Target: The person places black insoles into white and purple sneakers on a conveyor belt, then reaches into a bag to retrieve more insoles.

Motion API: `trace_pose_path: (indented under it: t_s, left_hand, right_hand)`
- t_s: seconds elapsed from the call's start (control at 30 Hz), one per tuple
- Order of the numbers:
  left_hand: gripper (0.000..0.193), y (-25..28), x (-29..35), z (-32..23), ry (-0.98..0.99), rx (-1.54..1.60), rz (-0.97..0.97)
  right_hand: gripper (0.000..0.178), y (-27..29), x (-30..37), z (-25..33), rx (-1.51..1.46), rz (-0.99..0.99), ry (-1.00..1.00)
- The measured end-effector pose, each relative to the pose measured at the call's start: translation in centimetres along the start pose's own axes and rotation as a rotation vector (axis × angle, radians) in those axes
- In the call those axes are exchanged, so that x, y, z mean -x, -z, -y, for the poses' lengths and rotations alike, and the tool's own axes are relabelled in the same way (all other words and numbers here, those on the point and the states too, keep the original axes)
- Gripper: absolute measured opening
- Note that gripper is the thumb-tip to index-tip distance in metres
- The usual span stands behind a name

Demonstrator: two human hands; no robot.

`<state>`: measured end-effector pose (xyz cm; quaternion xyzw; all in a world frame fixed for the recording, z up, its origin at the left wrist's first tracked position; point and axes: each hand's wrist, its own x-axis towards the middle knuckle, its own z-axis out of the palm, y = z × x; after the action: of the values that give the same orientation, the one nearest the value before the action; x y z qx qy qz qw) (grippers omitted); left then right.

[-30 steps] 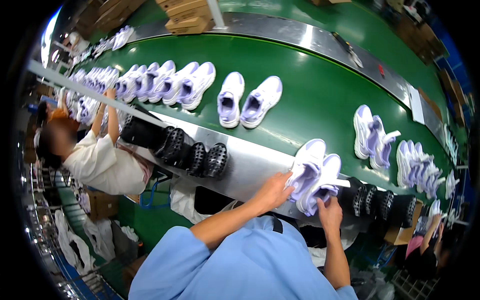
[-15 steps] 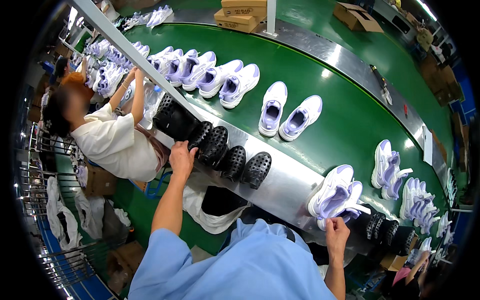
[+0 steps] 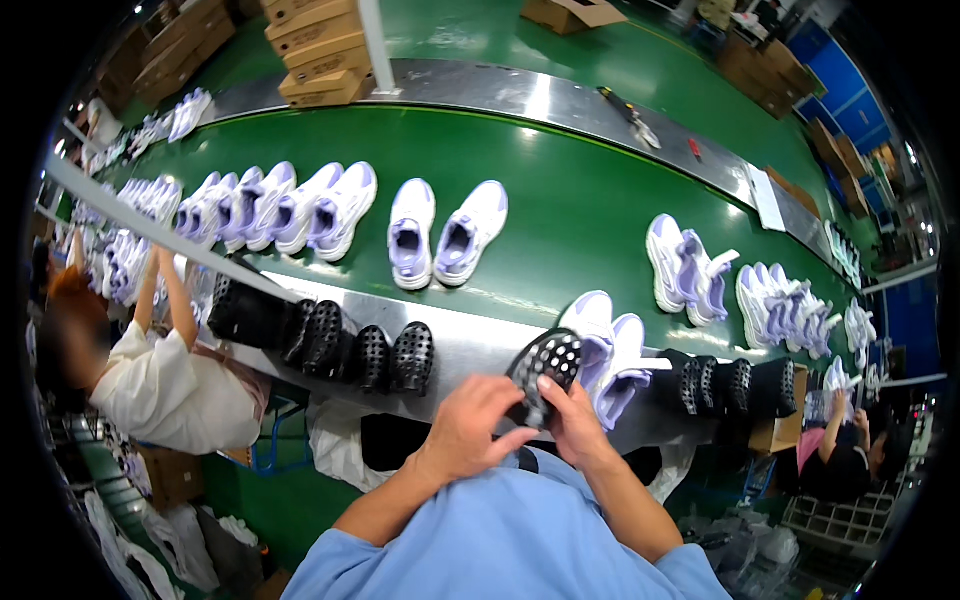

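A black perforated shoe-shaped piece [image 3: 553,362] is held in front of the body, over the near edge of the metal ledge [image 3: 475,342], tilted and partly blurred. The left hand [image 3: 463,423] is closed around its lower left side, and the right hand [image 3: 578,424] clamps it with the thumb pressed on its face. Half a second ago the hands were well apart: the left was at the row of black pieces [image 3: 373,360] along the ledge, the right touched the white-and-lilac pair of sneakers [image 3: 588,312]. That pair remains on the ledge, now just beside the held piece and partly covered by it. More black pieces [image 3: 740,385] stand to its right. On the green surface [image 3: 560,240] beyond, another pair [image 3: 474,228] faces away with its lilac-lined openings showing, and further sneakers line both sides. A co-worker in a white top [image 3: 185,395] reaches toward the left-hand row. Of the containers, an open carton [image 3: 572,14] sits on the far floor, its contents too hidden to tell; stacked flat boxes [image 3: 322,45] on the far ledge bear dark printing.
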<state>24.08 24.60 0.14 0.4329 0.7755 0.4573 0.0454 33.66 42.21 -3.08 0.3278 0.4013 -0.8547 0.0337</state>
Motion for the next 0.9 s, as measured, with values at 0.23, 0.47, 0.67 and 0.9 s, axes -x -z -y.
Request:
trace_pose_path:
  t_s: [0.23,0.47,0.67,0.9]
  left_hand:
    - [0.029,-10.3,-5.4,3.5,0.536,0.707,0.306]
    - [0.019,-16.9,-6.5,4.0,0.65,0.597,0.171]
    - [0.043,-20.5,-10.2,4.3,-0.126,-0.133,0.169]
    - [0.014,-20.7,-11.2,5.6,-0.239,0.006,0.409]
  right_hand:
    - [0.063,4.4,4.9,1.4,0.27,0.056,-0.073]
    - [0.06,8.0,8.5,2.1,1.477,-0.3,0.344]
    - [0.042,12.7,6.5,1.1,1.484,-0.387,0.354]
    - [0.025,12.2,-2.4,-1.8,1.809,-0.712,0.467]
